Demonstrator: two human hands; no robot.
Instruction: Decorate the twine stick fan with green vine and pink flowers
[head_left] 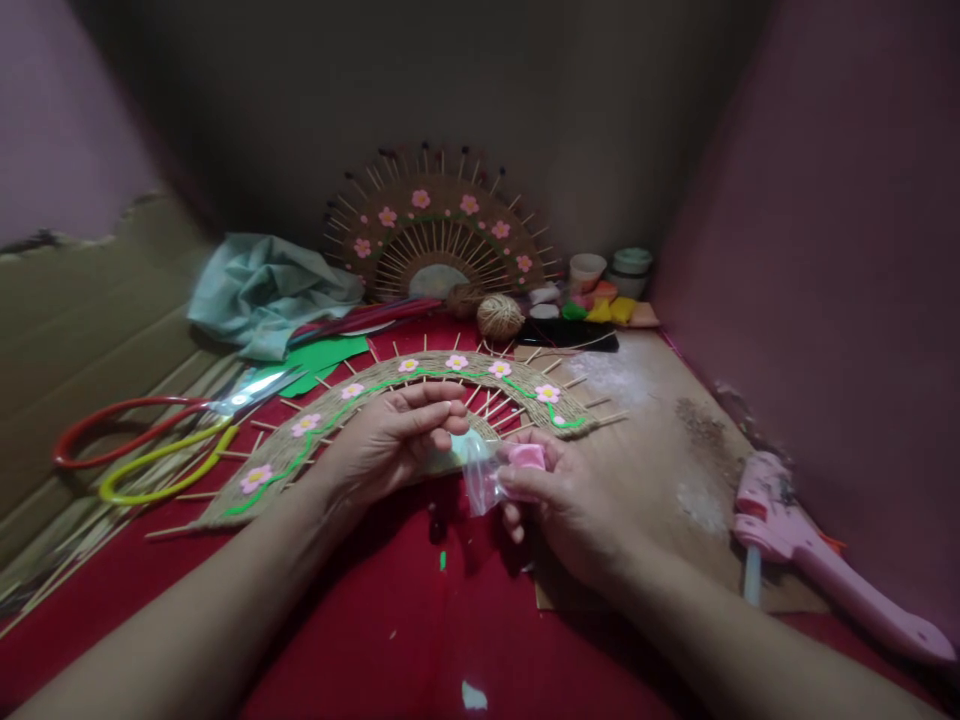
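My left hand [394, 440] and my right hand [559, 495] meet over a red cloth, both closed on a small clear plastic bag [480, 480] with a pink lump [525, 457] in it. My left fingers pinch the bag's top edge. My right fingers hold the bag and the pink lump from below. Just behind my hands lies a jute-wrapped arch [420, 385] of wooden sticks, decorated with pink flowers and a green line.
A second flowered fan [439, 235] stands at the back. A twine ball [500, 317], coloured clay pieces [607, 305] and small tubs [631, 265] sit near it. Scissors [165, 440] and a crumpled green cloth [262, 290] lie left; a pink glue gun [810, 550] lies right.
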